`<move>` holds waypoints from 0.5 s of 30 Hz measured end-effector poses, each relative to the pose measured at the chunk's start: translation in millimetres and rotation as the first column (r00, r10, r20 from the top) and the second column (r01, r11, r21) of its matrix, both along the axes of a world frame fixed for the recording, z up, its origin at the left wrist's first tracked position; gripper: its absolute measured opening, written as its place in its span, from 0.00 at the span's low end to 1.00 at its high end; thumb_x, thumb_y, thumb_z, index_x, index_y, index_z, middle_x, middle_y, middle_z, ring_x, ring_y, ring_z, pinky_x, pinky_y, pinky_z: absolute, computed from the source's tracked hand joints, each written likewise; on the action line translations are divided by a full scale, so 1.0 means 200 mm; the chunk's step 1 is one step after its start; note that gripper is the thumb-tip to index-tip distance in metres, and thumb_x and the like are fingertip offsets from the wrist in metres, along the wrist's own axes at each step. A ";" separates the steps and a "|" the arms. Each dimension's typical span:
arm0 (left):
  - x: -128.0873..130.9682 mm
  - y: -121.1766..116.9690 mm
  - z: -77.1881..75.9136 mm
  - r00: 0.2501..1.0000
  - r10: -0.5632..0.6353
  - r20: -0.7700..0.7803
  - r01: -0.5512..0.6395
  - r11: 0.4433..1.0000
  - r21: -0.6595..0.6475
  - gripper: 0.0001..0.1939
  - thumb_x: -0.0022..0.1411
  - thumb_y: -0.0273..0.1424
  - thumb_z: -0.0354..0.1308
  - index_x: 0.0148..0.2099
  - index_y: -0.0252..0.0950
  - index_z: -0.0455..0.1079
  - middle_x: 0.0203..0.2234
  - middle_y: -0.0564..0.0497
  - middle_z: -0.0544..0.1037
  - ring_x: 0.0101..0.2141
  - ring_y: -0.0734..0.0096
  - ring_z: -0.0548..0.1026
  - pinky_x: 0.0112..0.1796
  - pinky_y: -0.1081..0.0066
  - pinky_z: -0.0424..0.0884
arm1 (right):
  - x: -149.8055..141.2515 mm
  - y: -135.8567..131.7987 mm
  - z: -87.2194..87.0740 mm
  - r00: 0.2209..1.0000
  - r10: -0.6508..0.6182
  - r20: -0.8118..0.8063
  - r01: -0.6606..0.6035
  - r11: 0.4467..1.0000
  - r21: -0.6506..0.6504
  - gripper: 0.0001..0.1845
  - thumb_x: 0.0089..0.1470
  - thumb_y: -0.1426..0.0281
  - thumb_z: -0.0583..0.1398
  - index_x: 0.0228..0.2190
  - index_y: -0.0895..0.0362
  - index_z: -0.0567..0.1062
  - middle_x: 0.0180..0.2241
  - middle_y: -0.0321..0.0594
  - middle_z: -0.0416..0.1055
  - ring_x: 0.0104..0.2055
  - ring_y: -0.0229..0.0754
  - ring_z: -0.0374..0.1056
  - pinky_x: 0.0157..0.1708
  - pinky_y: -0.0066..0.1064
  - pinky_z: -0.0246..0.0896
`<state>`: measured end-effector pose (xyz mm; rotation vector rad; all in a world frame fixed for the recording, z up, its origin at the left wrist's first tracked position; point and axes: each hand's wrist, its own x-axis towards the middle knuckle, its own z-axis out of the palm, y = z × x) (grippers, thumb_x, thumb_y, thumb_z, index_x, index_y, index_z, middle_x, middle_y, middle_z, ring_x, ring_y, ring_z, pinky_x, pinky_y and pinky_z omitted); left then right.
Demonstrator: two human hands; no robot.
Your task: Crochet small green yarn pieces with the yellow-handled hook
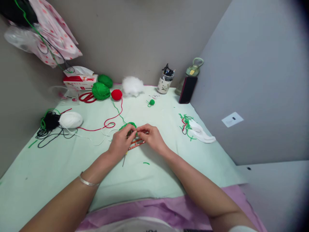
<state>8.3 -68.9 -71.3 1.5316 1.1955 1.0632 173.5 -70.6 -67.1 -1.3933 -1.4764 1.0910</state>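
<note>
Near the middle of the table, my left hand [122, 139] and my right hand [154, 139] meet at the fingertips. Both are closed in a pinch, and whatever is between the fingers is too small to make out. Green yarn [131, 124] shows just behind my left fingers, partly hidden by them. A strand runs from it toward the far side. Below the fingertips lies an orange-brown, frame-like object [137, 144], partly covered by my hands. A thin pointed tool [124, 159] sticks out under my left hand.
White yarn [70, 120] and black yarn [50, 121] lie left. Behind are green yarn balls [101, 91], a red ball [117, 94], red-handled scissors [87, 97], a tissue box [80, 82] and white stuffing [132, 86]. A pen cup [165, 84], phone [188, 90] and yarn scraps [185, 122] stand or lie right.
</note>
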 end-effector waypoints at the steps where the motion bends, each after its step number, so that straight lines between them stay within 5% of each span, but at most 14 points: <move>1: 0.00 0.00 0.00 1.000 0.004 0.024 -0.003 1.000 -0.028 0.05 0.58 0.34 0.66 0.35 0.41 0.73 0.24 0.57 0.73 0.27 0.69 0.70 0.33 0.70 0.65 | 0.00 0.00 0.00 1.000 0.001 0.010 -0.001 1.000 0.014 0.09 0.52 0.74 0.61 0.35 0.58 0.82 0.34 0.38 0.75 0.34 0.38 0.72 0.36 0.31 0.69; 8: -0.01 0.06 0.00 0.962 -0.023 0.273 0.114 0.941 -0.320 0.17 0.53 0.44 0.71 0.33 0.37 0.72 0.28 0.51 0.81 0.30 0.62 0.82 0.37 0.63 0.78 | -0.02 -0.03 0.01 0.996 -0.011 0.090 -0.001 0.992 0.129 0.08 0.56 0.74 0.65 0.36 0.55 0.84 0.35 0.36 0.72 0.34 0.37 0.70 0.38 0.31 0.66; 15: -0.03 0.08 0.03 0.910 -0.028 0.414 0.226 0.870 -0.438 0.17 0.52 0.42 0.73 0.35 0.35 0.75 0.27 0.50 0.82 0.29 0.64 0.82 0.38 0.64 0.79 | -0.01 -0.03 0.00 0.995 -0.019 0.097 0.003 0.986 0.166 0.05 0.57 0.73 0.64 0.37 0.56 0.81 0.35 0.37 0.75 0.32 0.37 0.71 0.35 0.30 0.67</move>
